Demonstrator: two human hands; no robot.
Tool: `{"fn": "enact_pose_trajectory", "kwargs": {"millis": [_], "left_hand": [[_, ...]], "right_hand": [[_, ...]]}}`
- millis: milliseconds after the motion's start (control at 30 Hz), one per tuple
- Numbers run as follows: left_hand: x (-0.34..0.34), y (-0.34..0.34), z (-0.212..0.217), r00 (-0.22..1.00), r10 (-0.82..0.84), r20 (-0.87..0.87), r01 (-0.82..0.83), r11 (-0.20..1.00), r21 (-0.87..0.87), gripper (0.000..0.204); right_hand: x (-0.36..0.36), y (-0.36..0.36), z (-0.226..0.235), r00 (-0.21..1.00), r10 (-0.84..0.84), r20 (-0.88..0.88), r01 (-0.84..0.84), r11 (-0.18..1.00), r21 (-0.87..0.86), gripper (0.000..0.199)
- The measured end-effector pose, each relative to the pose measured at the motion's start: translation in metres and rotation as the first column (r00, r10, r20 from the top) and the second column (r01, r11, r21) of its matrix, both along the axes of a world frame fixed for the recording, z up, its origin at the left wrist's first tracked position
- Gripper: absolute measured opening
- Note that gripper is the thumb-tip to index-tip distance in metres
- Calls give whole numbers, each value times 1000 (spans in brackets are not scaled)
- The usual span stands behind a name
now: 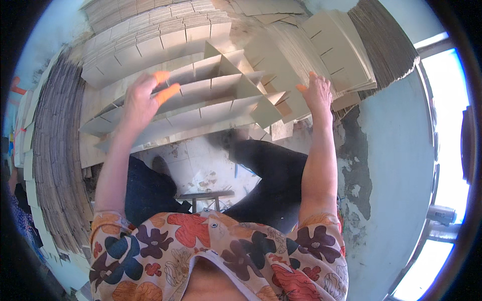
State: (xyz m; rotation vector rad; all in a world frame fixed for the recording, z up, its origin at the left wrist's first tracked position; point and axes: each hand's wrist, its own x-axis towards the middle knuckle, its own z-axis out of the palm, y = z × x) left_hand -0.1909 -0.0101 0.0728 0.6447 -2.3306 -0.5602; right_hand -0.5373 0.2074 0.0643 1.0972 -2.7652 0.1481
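Long slotted cardboard divider strips stand on edge in front of me, joined near their right end by shorter cross strips. Over the left part of these strips hovers my left hand, its orange-covered thumb and fingertip apart and nothing visible between them. My right hand reaches to the near edge of a stack of short slotted cardboard pieces. Its fingers are stretched out, with an orange cover on one tip. Whether they touch the stack I cannot tell.
Beyond the strips lie piles of long slotted cardboard. A tall cardboard stack stands at the left, another at the far right. Below are my legs and a small stool. A peeling blue wall runs along the right.
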Motion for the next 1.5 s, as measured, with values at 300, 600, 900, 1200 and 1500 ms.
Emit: {"fn": "enact_pose_trajectory", "kwargs": {"millis": [300,600,900,1200,1500], "left_hand": [[40,35,-19,995,87,-54,-80,990,119,26],[38,43,-23,997,78,27,-76,993,-88,33],[8,46,-50,992,-61,113,70,994,-84,26],[4,47,-62,993,-68,99,76,995,-72,17],[-5,33,-52,996,-81,28,82,996,-23,20]], "right_hand": [[-47,17,-42,999,-41,22,43,998,-50,46],[17,2,46,998,44,-44,-62,746,-663,32],[90,-22,66,754,603,261,-396,734,-552,56],[103,-31,58,708,639,300,-433,729,-530,52],[106,-41,41,635,723,271,-551,670,-498,52]]}}
